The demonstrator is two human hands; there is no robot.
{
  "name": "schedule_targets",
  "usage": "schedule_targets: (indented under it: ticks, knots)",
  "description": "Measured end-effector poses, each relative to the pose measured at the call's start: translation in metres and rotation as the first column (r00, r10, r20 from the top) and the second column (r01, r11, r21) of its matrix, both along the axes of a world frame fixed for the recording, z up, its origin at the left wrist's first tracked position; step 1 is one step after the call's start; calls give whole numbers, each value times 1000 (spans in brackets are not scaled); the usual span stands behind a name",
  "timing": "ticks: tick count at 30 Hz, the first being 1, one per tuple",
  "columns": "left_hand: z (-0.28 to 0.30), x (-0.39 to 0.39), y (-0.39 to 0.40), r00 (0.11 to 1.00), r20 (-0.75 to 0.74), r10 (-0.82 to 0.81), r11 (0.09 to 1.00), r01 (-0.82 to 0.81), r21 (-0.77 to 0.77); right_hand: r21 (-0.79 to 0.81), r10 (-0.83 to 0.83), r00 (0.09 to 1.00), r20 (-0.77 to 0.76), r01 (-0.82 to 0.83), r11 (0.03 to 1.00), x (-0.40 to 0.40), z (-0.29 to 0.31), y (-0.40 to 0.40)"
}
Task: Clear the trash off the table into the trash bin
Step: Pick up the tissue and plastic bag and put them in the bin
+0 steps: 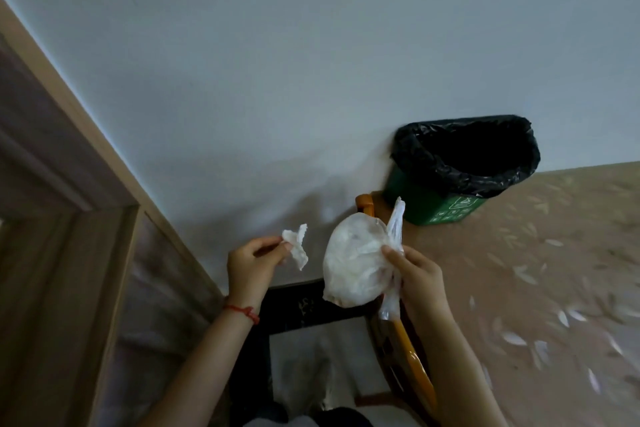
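Your left hand (250, 265) pinches a crumpled tissue (296, 245); your right hand (414, 272) grips a stuffed plastic bag (353, 260). Both are off the table but not yet in the bin (465, 168), far right.

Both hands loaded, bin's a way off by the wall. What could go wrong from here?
1. The left hand only pinches the crumpled tissue by one edge; light and loose, it may flutter short of the trash bin if tossed.
2. The right hand grips the filled plastic bag at its neck, whose top looks untied, so contents might spill if it tips.
3. The orange chair stands between the hands and the bin, and the bag could snag it.
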State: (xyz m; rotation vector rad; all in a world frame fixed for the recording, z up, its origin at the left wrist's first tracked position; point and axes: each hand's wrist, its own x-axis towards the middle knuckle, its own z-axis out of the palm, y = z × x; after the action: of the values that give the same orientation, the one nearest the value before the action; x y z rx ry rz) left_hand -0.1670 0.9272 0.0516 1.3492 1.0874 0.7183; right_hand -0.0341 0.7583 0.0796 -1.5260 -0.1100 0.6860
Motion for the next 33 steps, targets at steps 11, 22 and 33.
schedule_targets:
  ticks: [11, 22, 33]
  knots:
    - [20, 114, 17, 972, 52, -230, 973, 229, 23, 103, -237, 969, -66, 243, 964, 80, 15, -13]
    - [34, 209, 2, 842, 61, -536, 844, 536, 7, 82, -527, 846, -78, 532, 843, 107, 17, -45]
    - [38, 262, 31, 720, 47, -692, 721, 693, -8, 248, -700, 706, -109, 701, 669, 152, 46, -17]
